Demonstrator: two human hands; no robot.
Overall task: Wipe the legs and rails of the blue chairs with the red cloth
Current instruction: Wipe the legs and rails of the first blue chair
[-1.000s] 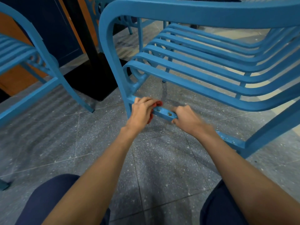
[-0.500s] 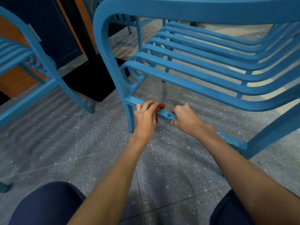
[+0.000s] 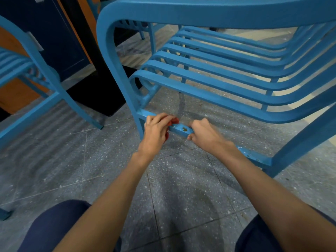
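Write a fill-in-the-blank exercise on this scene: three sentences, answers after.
The left hand holds a ____ cloth against the lower rail of the blue chair.
The right hand grips that rail to the ____ of the cloth.
A brownish stain on the rail lies ____ the two hands.
Missing words: red; right; between.

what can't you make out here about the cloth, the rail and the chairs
Head view only.
Red cloth: mostly covered by the left hand; its size is hidden.
Lower rail: part lies under the right hand and forearm.
Brown spot on the rail: too small to identify.
Left chair: cut off by the frame edge.
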